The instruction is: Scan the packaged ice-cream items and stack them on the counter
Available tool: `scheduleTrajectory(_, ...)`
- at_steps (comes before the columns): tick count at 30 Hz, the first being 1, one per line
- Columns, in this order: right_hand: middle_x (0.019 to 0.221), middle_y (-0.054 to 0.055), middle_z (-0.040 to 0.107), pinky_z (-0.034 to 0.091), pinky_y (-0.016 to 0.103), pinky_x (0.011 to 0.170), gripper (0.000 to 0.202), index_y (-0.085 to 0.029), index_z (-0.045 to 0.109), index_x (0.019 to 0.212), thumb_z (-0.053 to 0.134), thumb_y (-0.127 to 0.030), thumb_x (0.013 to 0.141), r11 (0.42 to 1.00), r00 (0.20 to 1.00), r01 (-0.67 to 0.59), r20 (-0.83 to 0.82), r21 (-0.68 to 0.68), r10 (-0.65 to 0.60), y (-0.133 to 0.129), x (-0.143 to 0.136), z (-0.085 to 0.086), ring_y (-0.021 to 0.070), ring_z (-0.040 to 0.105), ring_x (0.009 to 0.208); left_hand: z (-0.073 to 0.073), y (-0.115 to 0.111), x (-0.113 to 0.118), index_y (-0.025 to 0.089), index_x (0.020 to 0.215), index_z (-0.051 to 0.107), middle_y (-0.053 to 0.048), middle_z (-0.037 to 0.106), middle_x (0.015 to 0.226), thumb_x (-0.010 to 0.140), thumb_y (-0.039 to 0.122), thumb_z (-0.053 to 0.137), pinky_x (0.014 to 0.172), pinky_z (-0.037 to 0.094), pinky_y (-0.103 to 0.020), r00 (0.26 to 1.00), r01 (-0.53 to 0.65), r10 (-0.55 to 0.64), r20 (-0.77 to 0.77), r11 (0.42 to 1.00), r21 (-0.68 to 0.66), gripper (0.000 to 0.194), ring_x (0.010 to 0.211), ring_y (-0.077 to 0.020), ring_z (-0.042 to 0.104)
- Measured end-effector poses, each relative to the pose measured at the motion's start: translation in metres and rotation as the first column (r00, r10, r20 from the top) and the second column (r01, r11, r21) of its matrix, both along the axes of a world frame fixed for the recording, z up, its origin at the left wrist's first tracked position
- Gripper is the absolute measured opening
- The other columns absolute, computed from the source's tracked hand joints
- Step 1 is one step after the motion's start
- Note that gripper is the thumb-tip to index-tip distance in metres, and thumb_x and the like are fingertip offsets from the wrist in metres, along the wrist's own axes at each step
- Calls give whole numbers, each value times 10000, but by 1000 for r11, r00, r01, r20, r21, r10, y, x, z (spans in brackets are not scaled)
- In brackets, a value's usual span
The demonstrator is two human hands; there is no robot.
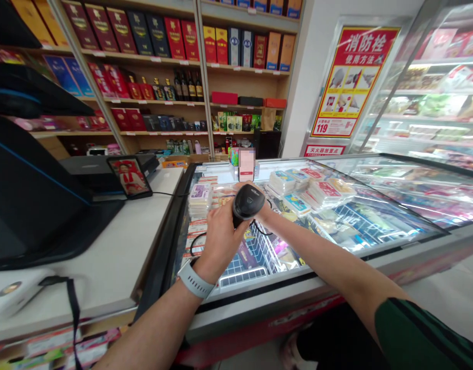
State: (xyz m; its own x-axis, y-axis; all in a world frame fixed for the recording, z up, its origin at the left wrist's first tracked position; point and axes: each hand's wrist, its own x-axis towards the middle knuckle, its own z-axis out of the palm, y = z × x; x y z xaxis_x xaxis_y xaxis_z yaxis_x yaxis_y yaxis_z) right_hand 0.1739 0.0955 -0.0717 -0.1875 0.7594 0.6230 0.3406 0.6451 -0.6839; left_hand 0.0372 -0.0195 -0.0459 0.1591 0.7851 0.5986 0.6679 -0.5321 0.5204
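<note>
My left hand (223, 226), with a pale watch strap on its wrist, is wrapped around the handle of a black barcode scanner (248, 201). The scanner's head points away from me, and its cable loops below. Just beyond it, a phone (246, 167) stands upright with its screen facing me, partly blurred. My right hand (264, 211) reaches behind the scanner and holds the phone at its lower end; most of its fingers are hidden. Both hands are over the glass top of a chest freezer (236, 321).
Stacks of packaged cards (324, 192) and a smaller stack (200, 199) lie on the glass. At left are a counter (144, 231), a black checkout terminal (36, 195) and a small display (129, 176). Shelves of boxes (142, 33) line the back.
</note>
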Motion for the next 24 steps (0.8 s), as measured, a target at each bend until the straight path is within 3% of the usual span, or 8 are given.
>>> scheduleTrajectory(3,896,18,672,500,367,860,183,-235,590,896,607,-359,763,994,992,109,-67,-14,-109,-8,25,-3,213,624,916,-2,1,1,188,1121,559,-82,667,1039,818,282,626,876,437,-414,1000,13,-13,15,1000,-3,324,1005,-271,603)
scheduleTrajectory(5,805,-1,675,522,337,742,205,-229,569,863,628,-383,742,981,972,150,-163,-123,-169,-10,38,-7,188,640,782,-3,2,1,192,1118,564,-78,668,1042,824,281,618,863,443,-403,1000,20,-20,18,1000,-6,312,995,-265,604)
scheduleTrajectory(8,749,-14,684,528,314,618,286,-228,551,845,674,-430,684,941,914,86,-351,-328,-206,-10,52,-16,171,643,664,-5,3,1,189,1128,562,-79,669,1040,833,290,610,857,446,-402,1000,14,-14,11,1000,-10,316,977,-261,606)
scheduleTrajectory(11,708,-16,685,503,275,529,338,-222,534,811,718,-438,626,906,850,35,-463,-423,-249,-10,60,-21,175,659,638,-7,3,1,187,1139,561,-87,667,1057,835,304,613,871,439,-412,1000,-7,7,-2,1000,-9,330,984,-265,604)
scheduleTrajectory(16,688,-16,685,433,205,450,381,-209,538,792,750,-460,600,916,809,31,-528,-399,-257,-10,65,-20,155,664,636,-6,3,1,192,1158,557,-90,663,1084,837,298,614,894,432,-421,1000,-14,14,-13,1000,-21,344,1011,-265,600)
scheduleTrajectory(24,703,-27,681,551,255,600,434,-213,521,795,793,-460,563,926,760,-56,-617,-374,-203,-6,62,-22,136,669,656,-5,2,2,192,1156,560,-94,660,1110,834,298,610,902,436,-426,1000,-16,15,-23,1000,-24,342,1023,-273,601)
